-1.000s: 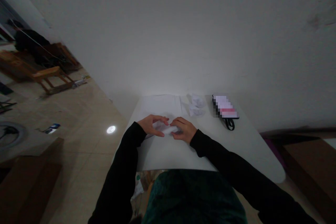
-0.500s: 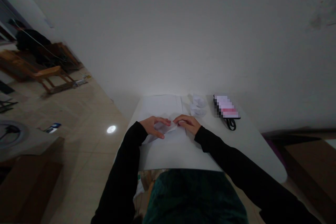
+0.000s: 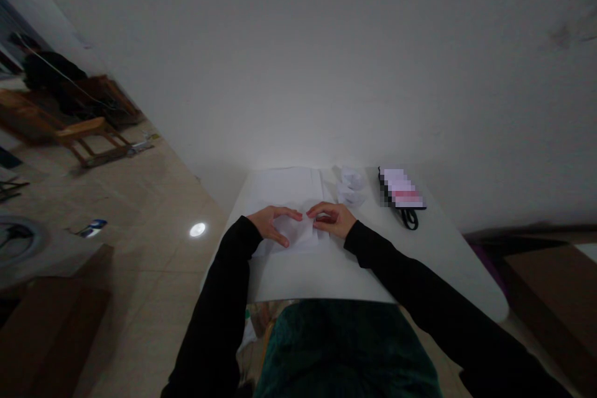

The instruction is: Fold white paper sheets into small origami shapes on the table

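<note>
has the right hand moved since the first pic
Yes, the bare right hand has shifted forward, closer to the pixelated black-and-pink flat object on the white table.

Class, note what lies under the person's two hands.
Folded white paper lies under the left hand and right hand, on a larger white sheet; the parts beneath them are hidden.

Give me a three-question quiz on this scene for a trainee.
1. True or false: the left hand and the right hand are both over the white paper.
2. Which is nearer the pixelated packet? A: the crumpled paper lumps. B: the left hand.
3. Fill in the blank: the cord at the packet's near end is ____.

Key: 1 true; 2 A; 3 black.
</note>
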`<state>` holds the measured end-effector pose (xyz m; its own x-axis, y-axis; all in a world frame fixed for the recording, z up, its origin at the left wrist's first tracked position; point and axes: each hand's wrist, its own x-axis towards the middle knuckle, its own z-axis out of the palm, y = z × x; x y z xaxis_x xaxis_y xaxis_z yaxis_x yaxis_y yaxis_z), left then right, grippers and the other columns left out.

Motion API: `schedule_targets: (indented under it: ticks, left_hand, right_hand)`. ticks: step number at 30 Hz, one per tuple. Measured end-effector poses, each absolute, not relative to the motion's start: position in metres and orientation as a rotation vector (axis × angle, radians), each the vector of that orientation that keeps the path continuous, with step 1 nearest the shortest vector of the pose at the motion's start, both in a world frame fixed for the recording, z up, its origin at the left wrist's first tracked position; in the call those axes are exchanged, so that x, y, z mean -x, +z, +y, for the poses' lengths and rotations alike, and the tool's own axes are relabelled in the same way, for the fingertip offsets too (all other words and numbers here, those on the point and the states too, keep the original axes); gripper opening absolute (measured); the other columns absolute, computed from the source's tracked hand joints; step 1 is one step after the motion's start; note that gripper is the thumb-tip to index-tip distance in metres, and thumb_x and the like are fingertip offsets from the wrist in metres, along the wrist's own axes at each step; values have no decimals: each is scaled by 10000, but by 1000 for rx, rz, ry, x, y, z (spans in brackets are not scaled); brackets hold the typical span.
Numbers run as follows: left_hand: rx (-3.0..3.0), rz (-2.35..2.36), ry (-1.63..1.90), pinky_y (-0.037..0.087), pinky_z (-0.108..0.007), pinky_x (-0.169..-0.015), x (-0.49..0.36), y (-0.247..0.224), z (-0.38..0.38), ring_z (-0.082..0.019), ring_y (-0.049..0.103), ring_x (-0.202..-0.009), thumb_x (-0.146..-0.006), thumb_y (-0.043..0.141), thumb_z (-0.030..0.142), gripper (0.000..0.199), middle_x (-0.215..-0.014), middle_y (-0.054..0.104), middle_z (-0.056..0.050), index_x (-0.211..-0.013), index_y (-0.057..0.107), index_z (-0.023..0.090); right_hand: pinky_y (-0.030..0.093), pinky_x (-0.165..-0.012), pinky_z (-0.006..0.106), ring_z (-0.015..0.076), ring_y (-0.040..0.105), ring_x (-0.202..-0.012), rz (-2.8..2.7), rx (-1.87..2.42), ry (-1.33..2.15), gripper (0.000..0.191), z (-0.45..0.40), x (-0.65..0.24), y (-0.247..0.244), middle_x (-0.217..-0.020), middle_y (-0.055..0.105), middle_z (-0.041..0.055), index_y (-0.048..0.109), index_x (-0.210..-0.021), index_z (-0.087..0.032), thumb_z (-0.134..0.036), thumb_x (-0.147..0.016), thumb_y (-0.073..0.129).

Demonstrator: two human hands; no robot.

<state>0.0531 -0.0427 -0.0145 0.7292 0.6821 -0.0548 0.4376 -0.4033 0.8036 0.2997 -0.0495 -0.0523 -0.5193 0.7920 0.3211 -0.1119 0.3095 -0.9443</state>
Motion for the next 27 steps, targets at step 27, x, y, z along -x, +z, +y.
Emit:
schedule_targets:
  ticks: [27]
  left_hand:
    - [-2115,726,455,366,-367,-983,-70,-18,-43,-221,540,-1101,-604,757,279,326,-1181,591,-130,-906,704,168]
  right_hand:
    - [513,-678,289,167,598,-828,-1664,770,1255,213,-42,-299,-59,-845,615,48,629,-709,-174,-332,-617,739]
